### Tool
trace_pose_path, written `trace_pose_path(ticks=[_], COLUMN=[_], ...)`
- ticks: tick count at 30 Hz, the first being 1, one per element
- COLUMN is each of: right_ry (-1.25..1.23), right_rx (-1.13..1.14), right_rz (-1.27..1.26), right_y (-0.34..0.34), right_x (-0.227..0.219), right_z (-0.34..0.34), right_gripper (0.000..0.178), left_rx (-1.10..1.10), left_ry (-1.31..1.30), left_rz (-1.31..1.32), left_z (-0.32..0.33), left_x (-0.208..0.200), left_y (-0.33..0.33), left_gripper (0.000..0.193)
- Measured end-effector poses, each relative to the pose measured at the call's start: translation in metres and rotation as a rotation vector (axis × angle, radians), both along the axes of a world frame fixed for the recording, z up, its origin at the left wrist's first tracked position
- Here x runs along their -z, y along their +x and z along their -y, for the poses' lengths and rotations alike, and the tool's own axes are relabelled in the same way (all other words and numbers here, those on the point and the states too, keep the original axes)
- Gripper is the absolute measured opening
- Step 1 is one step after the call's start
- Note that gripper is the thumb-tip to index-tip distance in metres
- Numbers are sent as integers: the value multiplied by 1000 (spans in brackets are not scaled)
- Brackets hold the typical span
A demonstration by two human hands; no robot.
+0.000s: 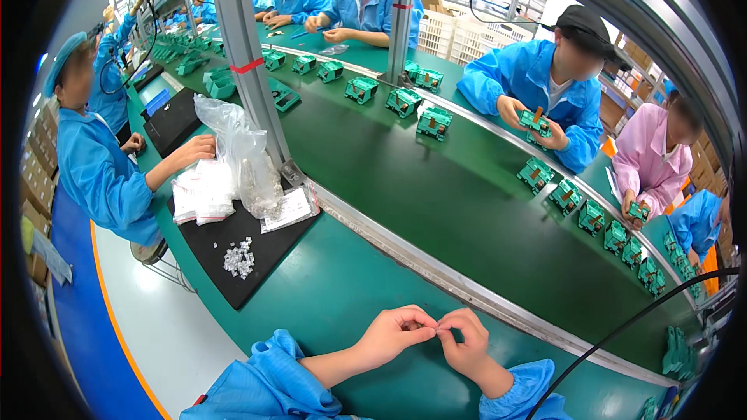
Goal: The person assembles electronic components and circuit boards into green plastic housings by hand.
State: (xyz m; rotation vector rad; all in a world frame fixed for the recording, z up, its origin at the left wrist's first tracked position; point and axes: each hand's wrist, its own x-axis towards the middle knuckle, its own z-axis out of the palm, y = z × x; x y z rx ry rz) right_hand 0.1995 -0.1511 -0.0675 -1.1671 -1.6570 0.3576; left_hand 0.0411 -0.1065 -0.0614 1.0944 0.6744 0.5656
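Note:
My left hand (398, 334) and my right hand (465, 340) meet fingertip to fingertip above the green worktable (327, 280). Both are closed in a pinch; whatever sits between the fingertips is too small to make out. To their left, a pile of small clear-and-silver pieces (239, 258) lies on a black mat (208, 243). Behind that pile are a clear plastic bag of small parts (258, 179), white packets (204, 190) and a flat clear bag with a paper label (292, 208).
A dark green conveyor (405, 210) runs beyond a metal rail (436, 278), carrying several green housings (433, 122). A grey post (247, 54) rises beside the bags. A black cable (622, 319) curves at right. Co-workers in blue (101, 163) and pink (650, 148) sit around.

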Motion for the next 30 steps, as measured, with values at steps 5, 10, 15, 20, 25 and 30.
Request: trace_pose_path(ticks=[5, 10, 15, 20, 25, 30], right_ry=[151, 100, 98, 55, -148, -109], right_rx=[-6, 58, 6, -163, -211, -209], right_rz=[153, 204, 108, 426, 630, 708], right_y=[-6, 0, 4, 2, -1, 3], right_x=[1, -12, -20, -22, -16, -14], right_z=[-8, 15, 26, 16, 13, 12], right_gripper=[16, 5, 3, 7, 8, 8], left_rx=[-36, -43, -222, -475, -346, -177], left_ry=[-170, -563, -919, -943, -905, -829], left_rz=[86, 374, 464, 624, 645, 637], left_z=[2, 13, 13, 0, -8, -5], left_x=[8, 18, 20, -5, 2, -3], left_y=[-4, 16, 25, 12, 6, 1], left_gripper=[14, 14, 18, 26, 34, 45])
